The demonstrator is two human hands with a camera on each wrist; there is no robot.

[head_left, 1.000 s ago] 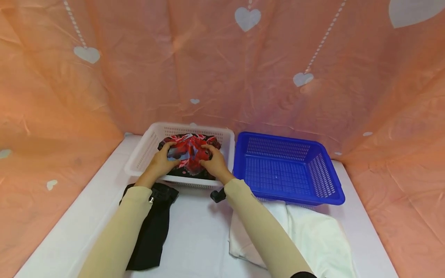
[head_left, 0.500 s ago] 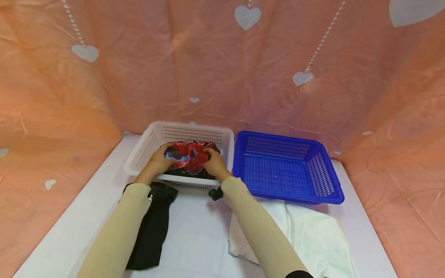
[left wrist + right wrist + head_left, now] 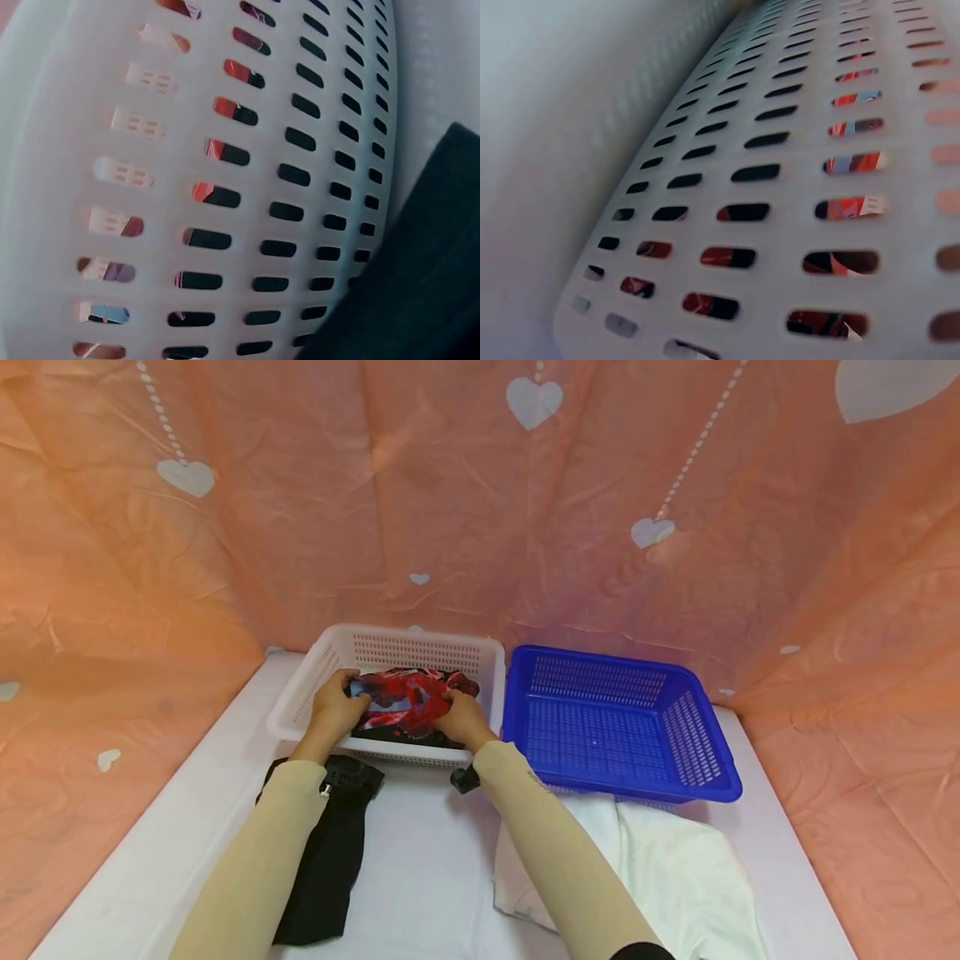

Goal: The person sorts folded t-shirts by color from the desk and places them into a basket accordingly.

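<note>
Two-handed, gripped the red-and-black cloth (image 3: 405, 700) inside the white basket (image 3: 416, 647) by opposite sides, with left hand (image 3: 332, 707) and right hand (image 3: 463, 720) both partly curled, apparently to hold it spread.

Toward seven o'clock in the head view, the left sleeve (image 3: 243, 868) hides part of the black cloth (image 3: 330, 860); toward five, the right sleeve (image 3: 558, 847) covers some of the white cloth (image 3: 686, 868), cropped by the bottom edge. In both wrist views the white basket (image 3: 45, 187) hides most of the patterned cloth (image 3: 408, 700), and a dark shape (image 3: 424, 262) at the left one's four o'clock runs out of frame.
</note>
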